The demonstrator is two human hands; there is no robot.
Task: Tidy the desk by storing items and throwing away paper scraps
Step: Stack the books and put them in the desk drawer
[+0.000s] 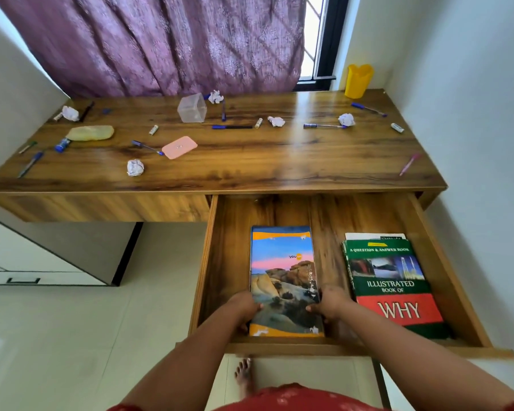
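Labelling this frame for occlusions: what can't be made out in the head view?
- Fingertips of left hand and right hand: hidden under the notebook they grip.
- White book in the drawer: covered by the green book, only its top edge shows.
- Small tubes on the desk: labels too small to read.
- Yellow cup: contents hidden by its wall.

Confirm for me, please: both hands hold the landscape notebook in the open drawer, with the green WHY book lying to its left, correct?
Not quite. The head view shows the green WHY book lying to the right of the landscape notebook, not its left. The rest holds: the left hand and right hand both hold the notebook in the open drawer.
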